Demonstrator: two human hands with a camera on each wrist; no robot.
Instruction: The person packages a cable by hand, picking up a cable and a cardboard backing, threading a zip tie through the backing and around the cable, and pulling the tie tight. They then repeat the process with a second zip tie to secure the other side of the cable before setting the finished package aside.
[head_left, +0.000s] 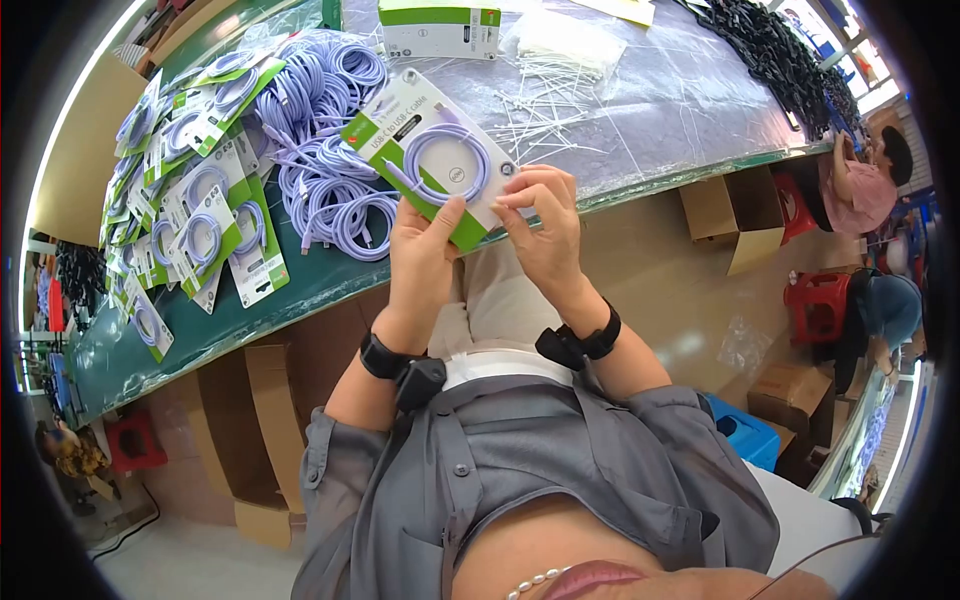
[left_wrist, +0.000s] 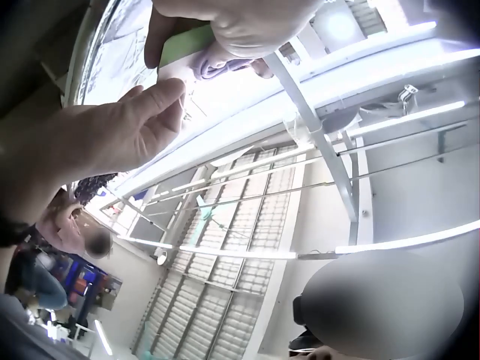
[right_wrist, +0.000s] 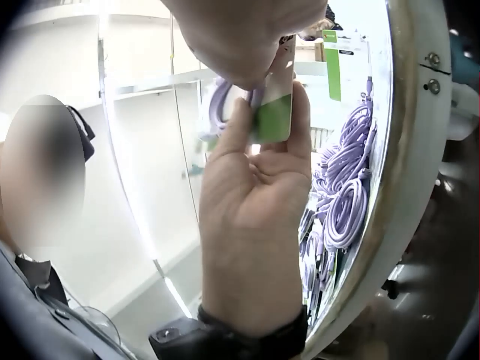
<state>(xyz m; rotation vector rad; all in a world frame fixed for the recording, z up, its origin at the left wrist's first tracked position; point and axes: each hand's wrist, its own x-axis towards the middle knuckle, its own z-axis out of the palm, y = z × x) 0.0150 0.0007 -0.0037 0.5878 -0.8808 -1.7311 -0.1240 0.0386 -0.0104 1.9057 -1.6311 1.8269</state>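
A white and green card (head_left: pixel 398 122) with a coiled lilac cable (head_left: pixel 484 150) on its front is held up, tilted, above the table edge. The left hand (head_left: pixel 425 245) grips its lower left edge, thumb on the front. At the card's right edge the right hand (head_left: pixel 548 225) pinches with thumb and index finger; what lies between these tips is too small to tell. In the right wrist view the left hand (right_wrist: pixel 259 195) holds the card's green end (right_wrist: pixel 274 120). The left wrist view shows the right hand (left_wrist: pixel 112 135) with fingertips at the card (left_wrist: pixel 184 46).
Carded cables (head_left: pixel 200 240) are piled at the table's left, beside loose lilac cable coils (head_left: pixel 325 90). A green-white box (head_left: pixel 440 30), white zip ties (head_left: pixel 550 110) and black items (head_left: pixel 770 60) lie farther back. Cardboard boxes (head_left: pixel 735 212) stand below the table (head_left: pixel 680 150).
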